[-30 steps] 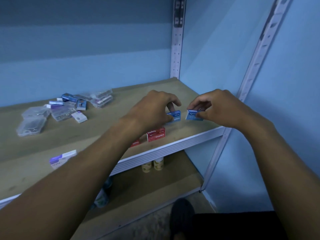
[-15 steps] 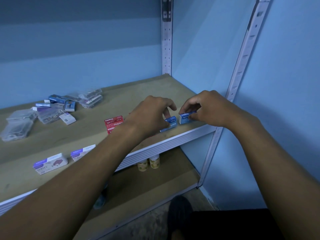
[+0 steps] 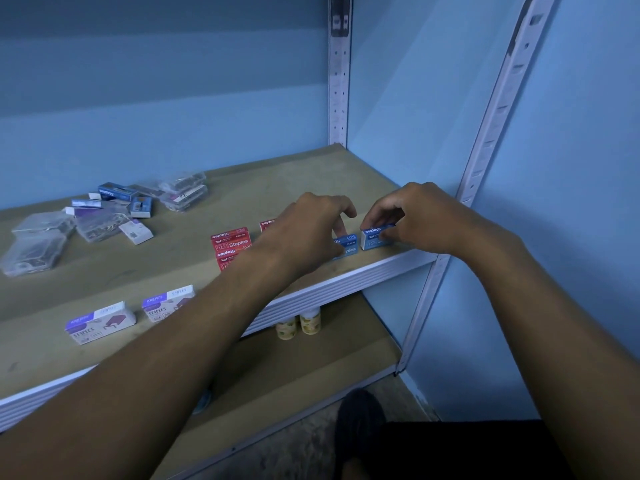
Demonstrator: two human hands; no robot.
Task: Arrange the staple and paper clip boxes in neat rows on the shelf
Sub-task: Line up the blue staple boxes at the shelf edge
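— Honestly, what could slip?
— My right hand (image 3: 412, 216) pinches a blue staple box (image 3: 375, 237) at the shelf's (image 3: 346, 282) near-right edge; a nudge tips it off.
— And the left hand (image 3: 311, 230)?
— It grips its neighbour box (image 3: 346, 245), I think.

The two stacked red boxes (image 3: 230, 247) read "Staples" on front and top, with "10" beside it; the two white and purple boxes (image 3: 100, 322) read "STAPLES", one also "KREATS"; a blue box (image 3: 116, 192) in the far pile reads "Staples"; the front blue boxes (image 3: 375, 237) show "10".
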